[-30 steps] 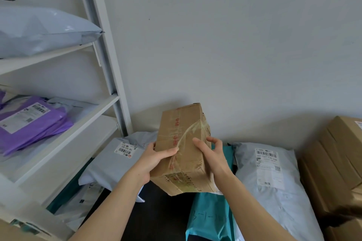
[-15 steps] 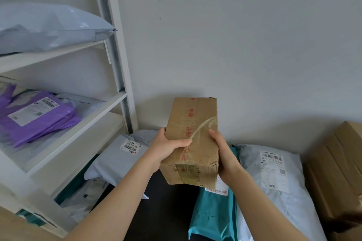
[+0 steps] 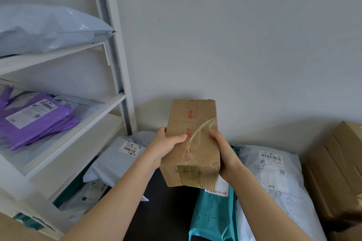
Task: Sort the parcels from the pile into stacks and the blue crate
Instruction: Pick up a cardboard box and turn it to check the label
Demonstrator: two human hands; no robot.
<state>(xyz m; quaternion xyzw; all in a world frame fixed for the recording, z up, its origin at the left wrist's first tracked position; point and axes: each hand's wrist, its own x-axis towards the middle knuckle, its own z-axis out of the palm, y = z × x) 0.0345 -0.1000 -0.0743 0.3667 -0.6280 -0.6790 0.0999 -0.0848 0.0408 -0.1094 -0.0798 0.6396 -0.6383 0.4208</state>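
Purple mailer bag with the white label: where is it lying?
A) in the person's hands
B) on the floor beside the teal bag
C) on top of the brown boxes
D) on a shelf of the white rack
D: the purple mailer bag lies on a shelf of the white rack; the left hand and right hand hold a taped cardboard box.

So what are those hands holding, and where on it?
A taped cardboard box: the left hand grips its left side, thumb across the top face; the right hand grips its right side.
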